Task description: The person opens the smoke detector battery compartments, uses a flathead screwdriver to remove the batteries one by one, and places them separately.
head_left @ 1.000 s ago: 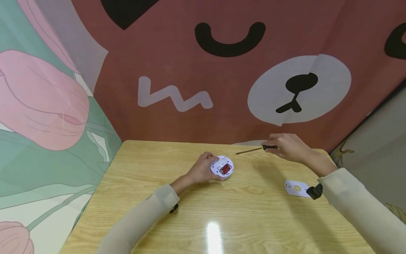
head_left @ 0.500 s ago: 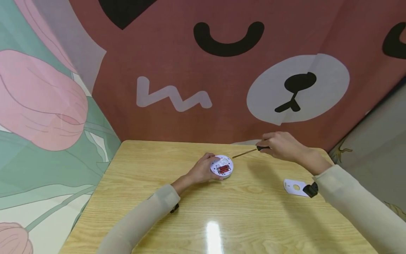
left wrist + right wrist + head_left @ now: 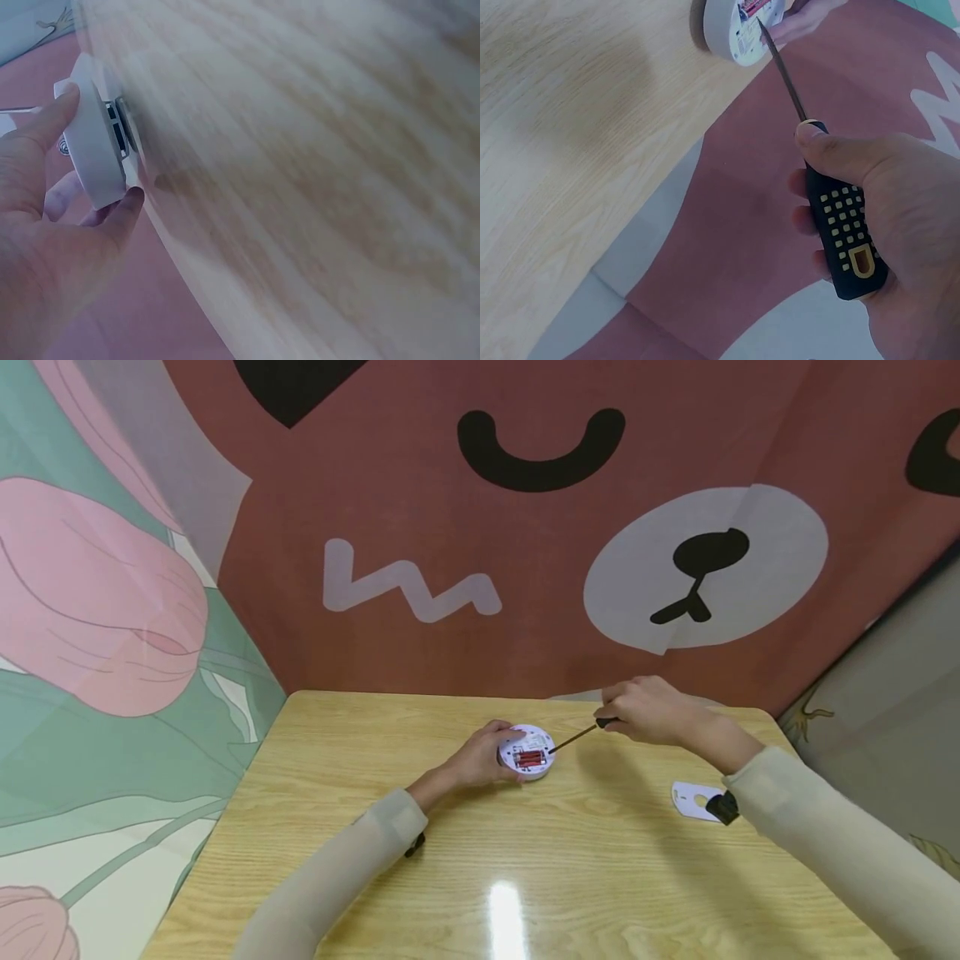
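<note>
Head view: near the surface's [image 3: 570, 852] far edge, right hand's [image 3: 641, 708] gripped screwdriver [image 3: 606, 723] has reached left hand's [image 3: 480, 760] clasped device [image 3: 528, 753], seemingly ready.

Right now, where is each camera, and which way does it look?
Head: on the person's head, facing forward and down at the table; left arm and right arm show.
Left wrist: on that wrist, facing the left fingers gripping the white disc.
Right wrist: on that wrist, facing the right fingers, screwdriver and white disc; left fingers also show.
Shared: head and right wrist both show the screwdriver and white disc.
</note>
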Tool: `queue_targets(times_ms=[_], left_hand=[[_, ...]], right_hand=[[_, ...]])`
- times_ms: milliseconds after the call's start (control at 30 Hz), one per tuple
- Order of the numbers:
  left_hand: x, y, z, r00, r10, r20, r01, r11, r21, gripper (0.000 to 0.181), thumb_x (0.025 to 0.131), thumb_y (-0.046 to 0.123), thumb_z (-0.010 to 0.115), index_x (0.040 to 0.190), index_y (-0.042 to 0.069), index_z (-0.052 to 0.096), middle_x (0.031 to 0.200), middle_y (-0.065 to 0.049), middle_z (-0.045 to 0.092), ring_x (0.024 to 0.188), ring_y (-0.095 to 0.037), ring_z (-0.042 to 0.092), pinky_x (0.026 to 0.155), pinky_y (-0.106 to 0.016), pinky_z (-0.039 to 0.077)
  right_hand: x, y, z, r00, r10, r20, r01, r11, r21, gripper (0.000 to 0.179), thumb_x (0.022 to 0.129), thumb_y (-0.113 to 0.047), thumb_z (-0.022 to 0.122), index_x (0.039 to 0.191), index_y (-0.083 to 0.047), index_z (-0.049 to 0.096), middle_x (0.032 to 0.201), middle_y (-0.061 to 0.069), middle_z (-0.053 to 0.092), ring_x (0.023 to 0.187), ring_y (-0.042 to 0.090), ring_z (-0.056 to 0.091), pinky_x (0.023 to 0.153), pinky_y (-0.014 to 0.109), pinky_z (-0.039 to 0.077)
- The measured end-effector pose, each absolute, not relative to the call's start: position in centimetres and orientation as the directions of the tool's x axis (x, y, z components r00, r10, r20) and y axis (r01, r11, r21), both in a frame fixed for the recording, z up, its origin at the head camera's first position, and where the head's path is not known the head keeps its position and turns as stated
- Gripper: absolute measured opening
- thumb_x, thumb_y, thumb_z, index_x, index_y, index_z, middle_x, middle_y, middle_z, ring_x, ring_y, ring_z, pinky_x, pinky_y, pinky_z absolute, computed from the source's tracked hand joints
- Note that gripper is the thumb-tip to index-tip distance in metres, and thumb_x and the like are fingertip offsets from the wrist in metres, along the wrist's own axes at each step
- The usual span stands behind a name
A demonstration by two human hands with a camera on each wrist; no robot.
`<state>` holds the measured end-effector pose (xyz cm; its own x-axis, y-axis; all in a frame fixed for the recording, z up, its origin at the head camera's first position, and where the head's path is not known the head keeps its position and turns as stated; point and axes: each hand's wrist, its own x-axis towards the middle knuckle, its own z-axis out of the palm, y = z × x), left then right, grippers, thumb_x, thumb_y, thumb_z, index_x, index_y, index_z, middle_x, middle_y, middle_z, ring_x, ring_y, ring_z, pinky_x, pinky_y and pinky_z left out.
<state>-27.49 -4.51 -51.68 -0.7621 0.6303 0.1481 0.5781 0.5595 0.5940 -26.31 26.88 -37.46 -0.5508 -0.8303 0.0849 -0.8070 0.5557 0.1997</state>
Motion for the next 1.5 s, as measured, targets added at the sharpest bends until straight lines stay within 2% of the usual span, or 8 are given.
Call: queue_targets(times_ms=[300,500,767,967,1167,1367,1500], left_hand=[[-27.7,-4.4,-51.6,-0.765,0.63,0.132,0.572,0.573,0.587,0.082,0.079,0.028,0.097,0.149,0.006,0.06,0.154,-0.018,0.051,0.141,-0.035,0.053,0.119,-0.048,0.042],[-27.9,-4.2,-51.6,-0.759,0.633,0.149,0.586,0.567,0.579,0.084,0.078,0.029,0.098,0.149,0.005,0.06,0.153,-0.019,0.053,0.14,-0.034,0.054,0.118,-0.048,0.043],[-28.3,-3.9,-51.6,-0.745,0.647,0.161,0.616,0.575,0.538,0.086,0.077,0.033,0.098,0.149,0.006,0.06,0.152,-0.018,0.054,0.141,-0.031,0.053,0.118,-0.047,0.043],[-28.6,-3.9,-51.4,-0.736,0.658,0.157,0.629,0.58,0.518,0.087,0.076,0.033,0.099,0.149,0.007,0.06,0.152,-0.016,0.055,0.141,-0.029,0.052,0.118,-0.044,0.043],[-28.6,-3.7,-50.9,-0.732,0.666,0.142,0.628,0.579,0.521,0.087,0.075,0.031,0.1,0.149,0.007,0.061,0.15,-0.015,0.058,0.141,-0.029,0.053,0.119,-0.046,0.042],[-28.1,-3.7,-50.9,-0.748,0.651,0.132,0.608,0.591,0.529,0.086,0.072,0.031,0.101,0.147,0.008,0.064,0.147,-0.012,0.06,0.136,-0.028,0.056,0.117,-0.047,0.044],[-28.0,-3.8,-50.9,-0.745,0.652,0.137,0.614,0.591,0.524,0.087,0.071,0.032,0.102,0.146,0.008,0.065,0.145,-0.011,0.061,0.135,-0.028,0.058,0.116,-0.045,0.045]], right_hand=[[-26.5,25.9,-37.4,-0.51,-0.857,0.076,-0.822,0.512,0.249,0.013,0.084,-0.018,0.091,0.089,-0.019,0.08,0.078,-0.005,0.061,0.059,0.009,0.049,0.052,0.029,0.043],[-26.6,25.4,-37.5,-0.521,-0.852,0.052,-0.817,0.516,0.256,0.011,0.085,-0.02,0.091,0.088,-0.019,0.081,0.077,-0.005,0.059,0.058,0.008,0.044,0.049,0.026,0.039],[-26.6,24.7,-37.2,-0.549,-0.836,-0.005,-0.809,0.53,0.255,0.009,0.087,-0.019,0.089,0.089,-0.017,0.081,0.076,-0.004,0.059,0.057,0.009,0.044,0.048,0.026,0.037],[-26.8,23.7,-36.5,-0.542,-0.837,-0.072,-0.808,0.496,0.319,0.011,0.089,-0.022,0.087,0.085,-0.017,0.078,0.076,-0.003,0.06,0.056,0.012,0.046,0.048,0.03,0.04],[-26.8,22.1,-35.6,-0.514,-0.852,-0.097,-0.796,0.433,0.422,0.026,0.085,-0.02,0.086,0.068,-0.019,0.067,0.074,-0.002,0.063,0.056,0.016,0.053,0.049,0.033,0.046],[-26.7,19.6,-35.4,-0.561,-0.811,-0.169,-0.769,0.434,0.47,0.039,0.081,-0.016,0.084,0.06,-0.021,0.051,0.072,-0.004,0.064,0.055,0.012,0.04,0.047,0.03,0.035],[-26.8,18.5,-35.5,-0.572,-0.794,-0.206,-0.764,0.424,0.487,0.038,0.08,-0.02,0.085,0.062,-0.021,0.052,0.068,-0.005,0.06,0.055,0.011,0.038,0.047,0.029,0.033]])
